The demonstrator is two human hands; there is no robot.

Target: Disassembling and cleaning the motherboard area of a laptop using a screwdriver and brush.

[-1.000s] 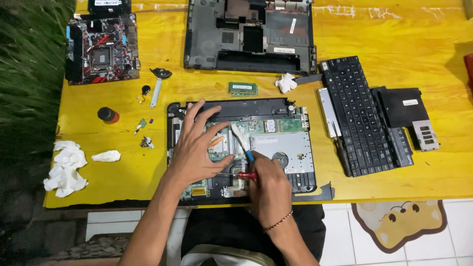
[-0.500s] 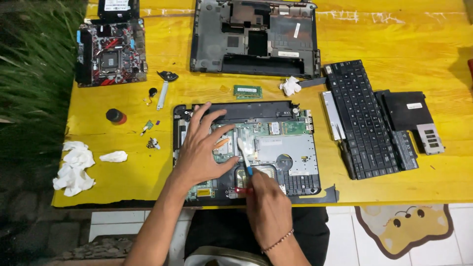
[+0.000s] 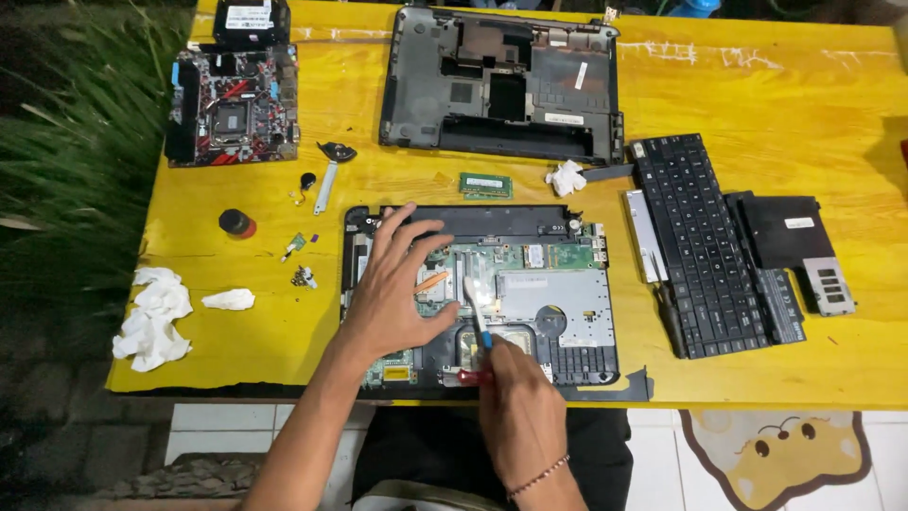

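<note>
Glossy yellow wood on the worktop, its varnish scuffed pale near the far edge. Matt black plastic frames the opened laptop, a dull grey metal plate over green circuit board. Crumpled white tissue, soft paper probably.

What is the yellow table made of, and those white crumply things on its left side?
The yellow table looks like painted or varnished wood: grain lines and worn patches show through its glossy coat. The white crumpled wads seem to be tissue paper, soft, matte and wrinkled, though cloth is possible.
</note>
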